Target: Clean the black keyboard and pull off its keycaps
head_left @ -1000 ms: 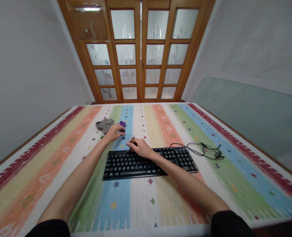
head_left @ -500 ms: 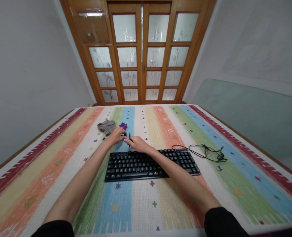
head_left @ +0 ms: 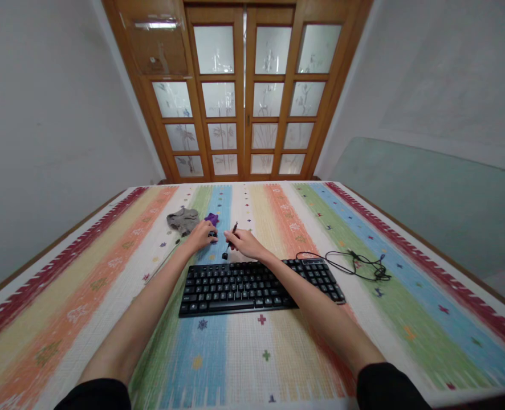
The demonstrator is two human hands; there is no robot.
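Note:
My right hand [head_left: 244,242] is closed on a slim dark pen-like tool [head_left: 234,230], which slants down to a small black block-like tip [head_left: 225,255]. The tip is just behind the top edge of a black keyboard [head_left: 231,287], apart from its keys. Left of it, my left hand [head_left: 202,234] curls its fingers round a small dark object [head_left: 212,233], mostly hidden, whose kind I cannot make out. My right forearm crosses over the right part of the keyboard and covers some keys.
A crumpled grey cloth [head_left: 182,221] and a small purple item [head_left: 212,218] lie beyond my left hand. A thin pale stick-like thing [head_left: 163,262] lies beside my left forearm. The keyboard's black cable [head_left: 366,267] is bunched at right on the striped tablecloth [head_left: 261,353].
My right hand has moved slightly right, away from my left hand. The tool in it has gone from near upright to slanted, and its black tip now shows. My left hand stays about put.

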